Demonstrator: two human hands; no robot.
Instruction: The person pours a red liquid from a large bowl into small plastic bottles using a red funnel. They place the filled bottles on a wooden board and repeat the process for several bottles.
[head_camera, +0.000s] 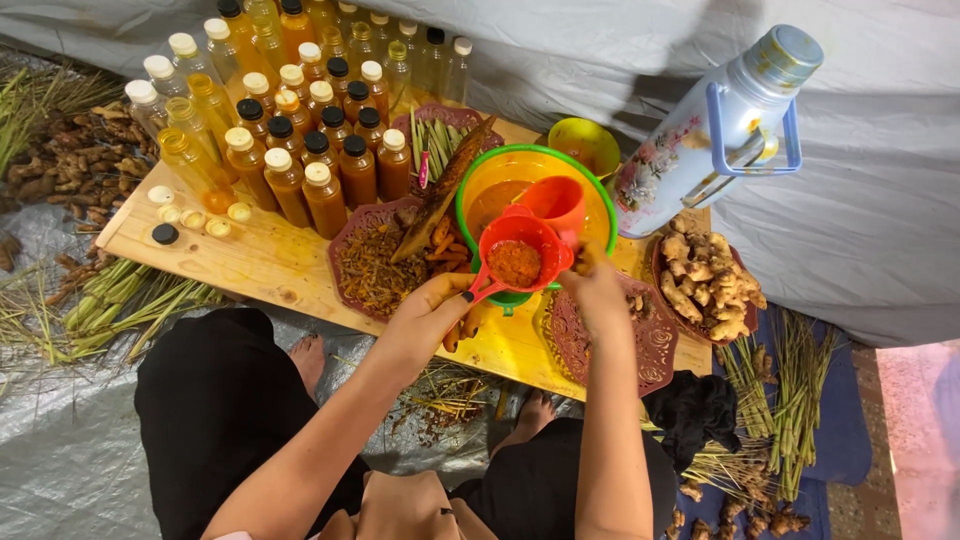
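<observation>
Currently, the red strainer (515, 260) is gripped by its handle in the left hand (425, 318) over the green-rimmed basin (470, 195) at the counter (270, 265) centre, catching drips. The right hand (597, 290) is closed on its rim, steadying it.

Free room and obstacles about the strainer (515, 258). At 9 to 11 o'clock, packed bottles (300, 150) block passage. At 12 o'clock, the basin (535, 195) and cup (555, 200) stand just behind. At 2 o'clock, the tilted flask (715, 135) bars the way. At 3 o'clock lies the ginger plate (710, 285). At 8 o'clock, bare board (250, 260) offers room beside loose caps (195, 215).
</observation>
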